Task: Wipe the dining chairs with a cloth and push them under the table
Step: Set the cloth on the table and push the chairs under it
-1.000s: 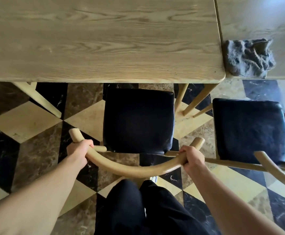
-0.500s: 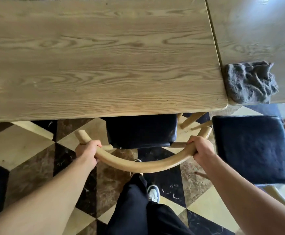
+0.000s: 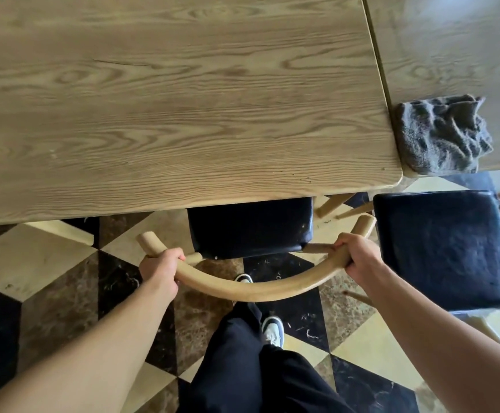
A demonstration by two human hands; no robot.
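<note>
A dining chair with a black padded seat point(image 3: 250, 228) and a curved wooden backrest point(image 3: 254, 289) stands in front of me, most of its seat hidden under the wooden table point(image 3: 168, 114). My left hand point(image 3: 161, 268) grips the backrest's left end and my right hand point(image 3: 359, 257) grips its right end. A crumpled grey cloth point(image 3: 442, 135) lies on the corner of the neighbouring table point(image 3: 451, 49) at the right, in neither hand.
A second chair with a black seat point(image 3: 442, 248) stands out from the table at the right, close to my right hand. My legs in black trousers point(image 3: 243, 359) and white shoes stand on the checkered marble floor point(image 3: 49, 281). A table leg point(image 3: 61, 234) shows at the left.
The chair has slid forward under the table: a second ago its whole seat showed, now only the rear strip does. Both hands kept their grip and I stepped closer.
</note>
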